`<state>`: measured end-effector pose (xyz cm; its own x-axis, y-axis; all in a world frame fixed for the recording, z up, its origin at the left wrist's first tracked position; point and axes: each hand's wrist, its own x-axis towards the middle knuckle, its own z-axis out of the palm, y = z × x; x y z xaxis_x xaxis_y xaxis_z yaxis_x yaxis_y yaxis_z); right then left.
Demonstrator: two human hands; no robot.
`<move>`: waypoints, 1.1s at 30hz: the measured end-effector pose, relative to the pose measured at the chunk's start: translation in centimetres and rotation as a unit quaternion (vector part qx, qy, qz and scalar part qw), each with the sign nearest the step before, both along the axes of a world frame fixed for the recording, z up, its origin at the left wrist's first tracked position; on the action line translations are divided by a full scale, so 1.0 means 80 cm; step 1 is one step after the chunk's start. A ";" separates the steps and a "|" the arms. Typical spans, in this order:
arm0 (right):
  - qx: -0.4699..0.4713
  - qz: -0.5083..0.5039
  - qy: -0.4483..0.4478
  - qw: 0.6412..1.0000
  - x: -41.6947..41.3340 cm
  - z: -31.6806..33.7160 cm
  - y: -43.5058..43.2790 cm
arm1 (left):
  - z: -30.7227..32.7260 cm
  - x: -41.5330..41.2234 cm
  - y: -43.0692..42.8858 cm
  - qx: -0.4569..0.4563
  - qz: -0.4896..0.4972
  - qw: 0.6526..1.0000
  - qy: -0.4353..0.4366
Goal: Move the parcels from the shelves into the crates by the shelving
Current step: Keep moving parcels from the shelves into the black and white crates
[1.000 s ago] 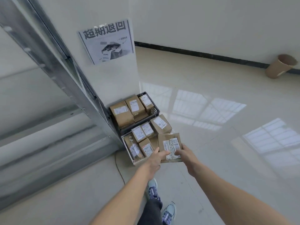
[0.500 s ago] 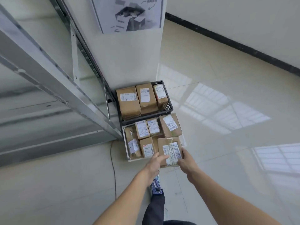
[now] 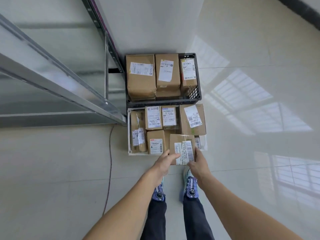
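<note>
I hold a brown cardboard parcel with a white barcode label over the near right part of the white crate. My left hand grips its near left corner, thumb on top. My right hand grips its near right edge. The white crate holds several labelled brown parcels. Behind it stands a black crate with three larger parcels.
Metal shelving runs along the left, its post right beside the crates. A thin cable trails over the tiled floor to the left. My two feet stand just in front of the white crate. Glossy floor spreads to the right.
I have stepped closer and my view has tipped down over the crates. The parcel in both hands has come over the white crate's near right part.
</note>
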<state>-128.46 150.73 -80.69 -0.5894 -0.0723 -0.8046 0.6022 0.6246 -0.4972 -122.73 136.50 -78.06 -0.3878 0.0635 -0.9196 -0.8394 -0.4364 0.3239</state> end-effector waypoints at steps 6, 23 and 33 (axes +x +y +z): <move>0.011 0.053 -0.006 0.999 -0.025 -0.123 0.009 | -0.102 -0.026 0.005 -0.027 0.004 0.999 -0.039; 0.028 0.131 0.014 0.991 -0.035 -0.248 0.001 | -0.237 -0.033 0.017 -0.047 0.066 0.992 -0.096; 0.055 0.154 0.102 0.981 -0.032 -0.255 0.000 | -0.251 -0.027 0.020 -0.071 0.101 0.987 -0.104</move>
<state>-131.00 150.74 -101.08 -0.7033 -0.1916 -0.6846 0.2702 0.8187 -0.5067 -124.92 138.12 -98.16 -0.1810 -0.1310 -0.9747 -0.7943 -0.5650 0.2234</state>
